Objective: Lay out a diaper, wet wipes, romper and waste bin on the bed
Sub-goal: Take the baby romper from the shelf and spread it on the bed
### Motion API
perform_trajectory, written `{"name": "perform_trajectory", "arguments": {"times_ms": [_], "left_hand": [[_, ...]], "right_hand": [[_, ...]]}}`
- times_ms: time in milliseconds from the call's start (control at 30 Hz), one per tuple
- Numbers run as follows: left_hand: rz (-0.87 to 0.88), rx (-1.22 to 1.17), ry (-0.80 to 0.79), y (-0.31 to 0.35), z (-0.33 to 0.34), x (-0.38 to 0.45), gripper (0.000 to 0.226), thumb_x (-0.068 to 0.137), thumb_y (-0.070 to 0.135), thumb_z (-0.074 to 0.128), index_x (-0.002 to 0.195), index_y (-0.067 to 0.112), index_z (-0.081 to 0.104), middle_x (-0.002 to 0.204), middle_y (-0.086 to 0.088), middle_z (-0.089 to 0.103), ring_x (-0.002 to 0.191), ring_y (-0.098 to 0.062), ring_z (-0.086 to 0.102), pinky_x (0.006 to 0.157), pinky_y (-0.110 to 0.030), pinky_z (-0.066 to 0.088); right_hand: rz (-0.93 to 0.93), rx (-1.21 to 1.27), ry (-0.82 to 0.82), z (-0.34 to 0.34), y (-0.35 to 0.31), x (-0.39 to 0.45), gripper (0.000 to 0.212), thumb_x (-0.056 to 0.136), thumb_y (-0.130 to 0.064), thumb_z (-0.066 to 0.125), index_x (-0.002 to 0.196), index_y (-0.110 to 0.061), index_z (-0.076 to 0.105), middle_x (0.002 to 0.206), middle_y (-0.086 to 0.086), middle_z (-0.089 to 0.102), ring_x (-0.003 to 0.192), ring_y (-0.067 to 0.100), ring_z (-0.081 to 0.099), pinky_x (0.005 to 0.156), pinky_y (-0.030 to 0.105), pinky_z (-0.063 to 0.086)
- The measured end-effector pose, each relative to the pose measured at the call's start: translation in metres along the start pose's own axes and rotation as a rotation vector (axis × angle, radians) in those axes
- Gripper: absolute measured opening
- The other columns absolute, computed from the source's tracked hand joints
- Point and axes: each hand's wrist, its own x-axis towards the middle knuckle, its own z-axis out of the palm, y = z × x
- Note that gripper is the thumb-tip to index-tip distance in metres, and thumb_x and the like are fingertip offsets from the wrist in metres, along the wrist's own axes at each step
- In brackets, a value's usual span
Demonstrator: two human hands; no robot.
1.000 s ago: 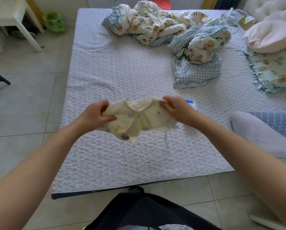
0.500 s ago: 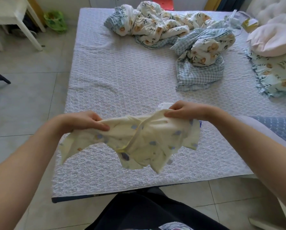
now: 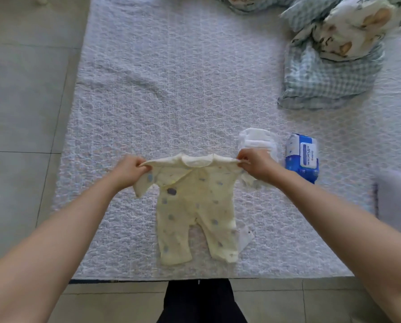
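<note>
Now your left hand [image 3: 131, 169] and right hand [image 3: 255, 164] each pinch a shoulder of the romper [image 3: 196, 206]; at two o'clock your right hand half hides the diaper [image 3: 256, 139].

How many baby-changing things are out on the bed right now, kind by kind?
Romper: 1, pale yellow, held at the shoulders by the left hand and right hand
Diaper: 1, white
Wet wipes pack: 1, blue
Waste bin: 0 in view
Total: 3
</note>
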Motion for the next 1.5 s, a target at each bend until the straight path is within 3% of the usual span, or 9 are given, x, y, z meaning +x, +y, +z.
{"name": "perform_trajectory", "arguments": {"times_ms": [267, 433, 567, 667, 800, 900, 1000, 1167, 1500], "left_hand": [[-0.048, 0.027, 0.174, -0.012, 0.021, 0.096, 0.031, 0.096, 0.024, 0.054, 0.069, 0.008, 0.058, 0.067, -0.01, 0.056, 0.066, -0.027, 0.05, 0.055, -0.034, 0.031], [-0.103, -0.058, 0.294, -0.006, 0.016, 0.165, 0.02, 0.091, 0.025, 0.062, 0.091, 0.007, 0.071, 0.094, -0.017, 0.069, 0.092, -0.034, 0.063, 0.07, -0.034, 0.042], [-0.122, 0.023, 0.413, 0.005, 0.013, 0.208, 0.022, 0.089, 0.035, 0.064, 0.093, 0.014, 0.07, 0.092, -0.011, 0.066, 0.093, -0.033, 0.062, 0.07, -0.034, 0.042], [-0.085, 0.031, 0.543, 0.017, 0.013, 0.233, 0.02, 0.089, 0.035, 0.063, 0.086, 0.016, 0.067, 0.087, -0.012, 0.067, 0.087, -0.034, 0.062, 0.066, -0.034, 0.04], [0.038, 0.065, 0.663, 0.027, 0.008, 0.26, 0.023, 0.094, 0.032, 0.059, 0.083, 0.011, 0.063, 0.085, -0.015, 0.066, 0.079, -0.034, 0.06, 0.062, -0.036, 0.04], [0.074, 0.171, 0.736, 0.026, 0.007, 0.276, 0.033, 0.094, 0.037, 0.055, 0.108, 0.008, 0.063, 0.11, -0.019, 0.062, 0.106, -0.037, 0.054, 0.084, -0.044, 0.041], [0.033, 0.297, 0.667, 0.013, 0.021, 0.276, 0.054, 0.092, 0.045, 0.053, 0.134, 0.012, 0.045, 0.134, -0.02, 0.046, 0.124, -0.037, 0.04, 0.102, -0.05, 0.03], [0.237, 0.434, 0.554, -0.001, 0.072, 0.246, 0.061, 0.091, 0.042, 0.054, 0.144, 0.019, 0.034, 0.157, -0.014, 0.024, 0.146, -0.033, 0.015, 0.119, -0.052, 0.007], [0.085, 0.586, 0.214, -0.006, 0.126, 0.238, 0.079, 0.095, 0.063, 0.019, 0.152, 0.024, -0.018, 0.159, -0.008, -0.028, 0.148, -0.026, -0.017, 0.119, -0.048, -0.008]], "right_hand": [[0.029, -0.032, 0.193, 0.02, 0.036, 0.091, 0.014, 0.091, -0.023, 0.059, 0.092, -0.012, 0.068, 0.099, 0.011, 0.062, 0.093, 0.03, 0.059, 0.071, 0.039, 0.048], [0.122, -0.088, 0.276, 0.008, 0.043, 0.154, 0.024, 0.089, -0.038, 0.059, 0.087, -0.014, 0.063, 0.087, 0.007, 0.066, 0.084, 0.031, 0.062, 0.067, 0.037, 0.049], [0.204, 0.059, 0.314, 0.002, 0.049, 0.205, 0.019, 0.093, -0.033, 0.049, 0.083, -0.018, 0.055, 0.054, 0.001, 0.069, 0.062, 0.022, 0.069, 0.072, 0.041, 0.057], [0.286, 0.31, 0.304, -0.001, 0.05, 0.236, 0.018, 0.096, -0.021, 0.041, 0.088, -0.011, 0.053, 0.059, 0.005, 0.071, 0.047, 0.021, 0.069, 0.06, 0.045, 0.061], [0.216, 0.228, 0.488, 0.001, 0.057, 0.27, 0.018, 0.092, -0.031, 0.041, 0.093, -0.016, 0.052, 0.079, 0.009, 0.07, 0.068, 0.031, 0.069, 0.064, 0.048, 0.059], [0.137, 0.22, 0.421, 0.01, 0.061, 0.278, 0.029, 0.094, -0.021, 0.049, 0.122, -0.015, 0.047, 0.102, 0.015, 0.068, 0.094, 0.034, 0.064, 0.08, 0.042, 0.053], [0.114, 0.124, 0.267, 0.029, 0.068, 0.275, 0.06, 0.09, -0.016, 0.057, 0.144, -0.011, 0.029, 0.126, 0.018, 0.057, 0.114, 0.036, 0.054, 0.093, 0.041, 0.044], [0.028, -0.193, 0.255, 0.063, 0.08, 0.256, 0.054, 0.094, -0.027, 0.048, 0.142, -0.007, 0.034, 0.15, 0.019, 0.034, 0.14, 0.038, 0.026, 0.115, 0.049, 0.023], [0.043, -0.308, 0.15, 0.091, 0.081, 0.248, 0.061, 0.099, -0.042, 0.034, 0.152, -0.027, 0.009, 0.162, 0.011, -0.003, 0.146, 0.043, 0.0, 0.113, 0.058, 0.017]]}}
